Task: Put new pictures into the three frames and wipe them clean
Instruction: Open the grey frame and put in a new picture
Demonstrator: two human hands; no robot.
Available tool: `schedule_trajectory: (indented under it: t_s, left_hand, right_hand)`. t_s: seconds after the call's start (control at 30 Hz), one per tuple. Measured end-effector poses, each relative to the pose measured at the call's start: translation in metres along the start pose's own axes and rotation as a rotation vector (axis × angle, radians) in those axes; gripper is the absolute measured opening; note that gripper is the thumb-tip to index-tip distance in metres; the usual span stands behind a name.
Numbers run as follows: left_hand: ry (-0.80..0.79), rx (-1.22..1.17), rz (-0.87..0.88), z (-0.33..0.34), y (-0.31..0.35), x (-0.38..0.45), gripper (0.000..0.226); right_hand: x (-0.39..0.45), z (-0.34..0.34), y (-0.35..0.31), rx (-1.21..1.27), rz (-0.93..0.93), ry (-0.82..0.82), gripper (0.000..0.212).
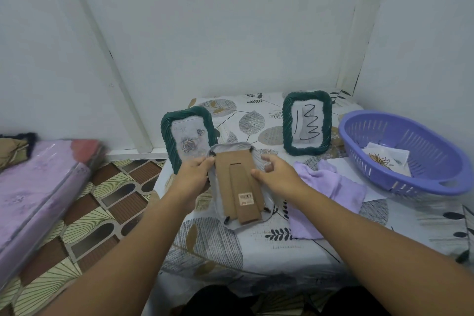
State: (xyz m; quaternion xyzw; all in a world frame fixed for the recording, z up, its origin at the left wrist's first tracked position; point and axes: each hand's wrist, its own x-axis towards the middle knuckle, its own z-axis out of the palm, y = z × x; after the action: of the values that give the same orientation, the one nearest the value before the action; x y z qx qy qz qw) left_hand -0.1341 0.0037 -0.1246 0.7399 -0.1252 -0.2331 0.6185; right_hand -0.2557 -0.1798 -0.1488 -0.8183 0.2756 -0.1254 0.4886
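left hand (194,177): fingers curled, gripping | right hand (278,175): thumb extended, fingers loosely bent | arms: outstretched

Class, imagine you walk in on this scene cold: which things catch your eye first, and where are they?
First, the frame held back-up at the centre, its brown cardboard stand showing, the left hand gripping its edge and the right hand touching it. Behind stand two green frames on the leaf-print tablecloth. At right sits a purple basket.
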Motion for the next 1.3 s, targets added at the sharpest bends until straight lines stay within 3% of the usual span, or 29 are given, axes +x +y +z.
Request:
schedule_trajectory:
  t_s: [0.13,0.23,0.33,0.53,0.63,0.9,1.07,1.3]
  left_hand:
    - [0.007,0.048,-0.029,0.001,-0.021,0.008,0.031]
    - [0.094,0.252,0.04,0.005,-0.03,0.013,0.031]
    - [0.125,0.469,0.098,0.007,-0.038,0.017,0.016]
    - [0.169,0.726,0.184,0.016,-0.045,0.019,0.038]
    - [0.204,0.755,0.235,0.018,-0.049,0.021,0.032]
    - [0.292,0.767,0.248,0.022,-0.051,0.024,0.029]
    - [0.388,0.736,0.264,0.024,-0.062,0.022,0.029]
    - [0.402,0.692,0.232,0.024,-0.066,0.028,0.034]
  right_hand:
    - [0.001,-0.003,0.01,-0.002,0.005,-0.039,0.055]
    - [0.001,-0.005,0.012,-0.088,0.002,-0.043,0.049]
    - [0.0,-0.004,0.015,-0.229,0.021,-0.032,0.05]
    - [-0.001,-0.002,0.018,-0.381,0.01,-0.017,0.042]
    - [-0.002,-0.003,0.017,-0.413,0.015,-0.01,0.044]
    - [0.026,-0.002,0.017,-0.342,0.056,0.041,0.02]
    - [0.032,0.004,0.023,-0.313,0.121,0.067,0.027]
    - [0.033,0.009,0.025,-0.345,0.151,0.099,0.034]
